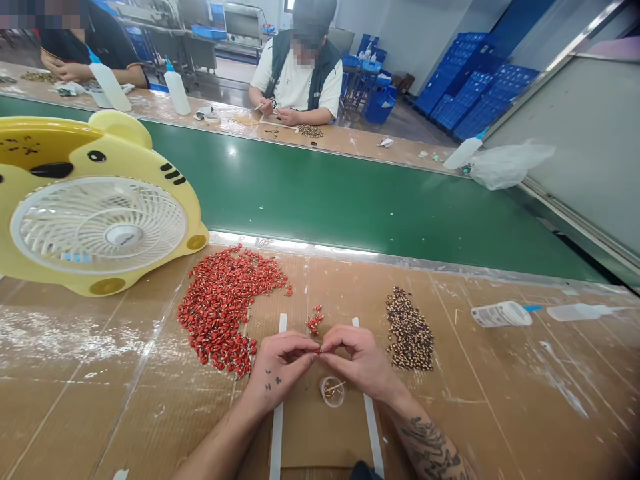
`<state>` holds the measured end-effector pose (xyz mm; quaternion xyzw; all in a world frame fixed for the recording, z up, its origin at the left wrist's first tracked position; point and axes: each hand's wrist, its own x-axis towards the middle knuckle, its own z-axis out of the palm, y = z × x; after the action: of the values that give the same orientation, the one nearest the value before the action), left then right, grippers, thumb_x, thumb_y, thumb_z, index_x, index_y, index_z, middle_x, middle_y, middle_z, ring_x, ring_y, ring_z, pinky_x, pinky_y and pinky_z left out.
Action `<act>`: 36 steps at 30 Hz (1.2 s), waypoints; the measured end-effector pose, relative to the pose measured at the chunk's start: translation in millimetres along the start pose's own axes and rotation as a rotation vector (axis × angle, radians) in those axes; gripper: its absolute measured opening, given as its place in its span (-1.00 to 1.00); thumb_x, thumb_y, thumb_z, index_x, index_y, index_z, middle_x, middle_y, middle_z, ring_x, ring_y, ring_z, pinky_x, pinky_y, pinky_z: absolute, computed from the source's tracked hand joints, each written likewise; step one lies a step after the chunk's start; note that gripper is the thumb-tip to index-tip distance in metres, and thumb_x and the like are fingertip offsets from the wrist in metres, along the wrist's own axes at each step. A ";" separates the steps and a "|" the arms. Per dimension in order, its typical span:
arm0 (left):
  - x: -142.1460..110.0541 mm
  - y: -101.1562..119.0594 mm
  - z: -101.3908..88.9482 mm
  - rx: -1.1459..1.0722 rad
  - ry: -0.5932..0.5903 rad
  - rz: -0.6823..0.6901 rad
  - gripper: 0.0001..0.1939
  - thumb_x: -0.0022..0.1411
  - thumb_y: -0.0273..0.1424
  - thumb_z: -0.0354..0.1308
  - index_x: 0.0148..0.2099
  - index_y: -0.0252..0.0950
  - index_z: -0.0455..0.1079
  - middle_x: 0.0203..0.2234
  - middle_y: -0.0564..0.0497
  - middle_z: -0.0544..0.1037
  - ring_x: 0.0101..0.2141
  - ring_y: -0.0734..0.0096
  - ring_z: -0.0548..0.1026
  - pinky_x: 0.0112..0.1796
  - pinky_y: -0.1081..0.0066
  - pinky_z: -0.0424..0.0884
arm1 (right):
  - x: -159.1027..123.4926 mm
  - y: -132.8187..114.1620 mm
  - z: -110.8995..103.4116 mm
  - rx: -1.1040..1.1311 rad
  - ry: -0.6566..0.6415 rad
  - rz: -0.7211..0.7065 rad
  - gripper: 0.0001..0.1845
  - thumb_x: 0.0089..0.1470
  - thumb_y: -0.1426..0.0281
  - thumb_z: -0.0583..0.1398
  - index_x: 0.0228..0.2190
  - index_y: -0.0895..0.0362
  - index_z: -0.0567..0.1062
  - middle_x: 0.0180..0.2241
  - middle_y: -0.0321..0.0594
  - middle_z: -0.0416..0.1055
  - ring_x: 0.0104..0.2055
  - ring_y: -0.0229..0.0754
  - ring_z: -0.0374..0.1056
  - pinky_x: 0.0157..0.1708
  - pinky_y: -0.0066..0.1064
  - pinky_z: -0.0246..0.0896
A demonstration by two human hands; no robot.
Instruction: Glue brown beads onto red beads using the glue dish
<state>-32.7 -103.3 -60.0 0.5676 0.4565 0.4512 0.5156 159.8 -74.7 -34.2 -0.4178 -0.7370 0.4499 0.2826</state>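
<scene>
Red piece [319, 351], tiny, sits between my 2 hands, right at the meeting point of my fingertips. My left hand [280, 370] has its thumb and index finger closed in a pinch at the left side of it, and my right hand [361, 363] pinches from the right in the same way. The fingers hide most of the piece, so I cannot tell its full shape.

Just beyond my fingertips lies a small cluster of red pieces [315, 323]. Nearer to me, below the pinch, a small clear cup [333, 391] holds a thin stick [334, 387] that leans over its rim. The cup stands on a brown cardboard pad [320, 440], between 2 white strips [279, 407] that run down its left and right sides.

To the left of my left hand spreads a large heap of red pieces [220, 307]; to the right of my right hand is a smaller pile of dark and gold beads [410, 331]. Farther right, 2 bottles [503, 314] lie on their sides. A yellow animal-faced fan [124, 235] rests at the far left of my table [475, 427]. Across the green belt [310, 193], 2 people [297, 80] work with their hands at another table [360, 141].
</scene>
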 end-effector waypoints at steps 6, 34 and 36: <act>0.1 0.5 0.3 0.032 0.012 -0.004 -0.89 0.17 -0.41 0.25 -0.30 -0.29 0.62 -0.42 -0.09 0.63 -0.42 0.37 0.54 -0.37 0.48 0.42 | 0.3 -4.0 0.5 -0.018 0.001 -0.050 -0.92 0.11 0.42 0.26 -0.41 0.13 0.57 -0.41 -0.20 0.52 -0.37 -0.20 0.43 -0.30 -0.39 0.31; 0.7 -6.4 3.7 0.261 0.108 0.000 -0.85 0.23 -0.43 0.17 -0.22 -0.25 0.57 -0.38 -0.04 0.64 -0.40 0.34 0.54 -0.36 0.44 0.41 | 7.8 12.3 4.8 0.124 0.062 0.170 -0.85 0.06 0.37 0.26 -0.38 0.17 0.64 -0.38 -0.18 0.57 -0.35 -0.18 0.44 -0.34 -0.41 0.31; 5.8 -3.4 3.5 0.404 0.085 0.067 -0.82 0.25 -0.48 0.12 -0.20 -0.25 0.55 -0.34 -0.04 0.64 -0.36 0.32 0.54 -0.31 0.40 0.41 | 3.6 15.2 -6.1 0.033 0.127 0.129 -0.84 0.09 0.35 0.25 -0.32 0.15 0.63 -0.32 -0.17 0.57 -0.30 -0.16 0.45 -0.29 -0.38 0.31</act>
<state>-28.4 -98.1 -63.4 0.6545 0.5401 0.3911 0.3565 168.4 -65.2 -45.0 -0.4871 -0.6816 0.4520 0.3062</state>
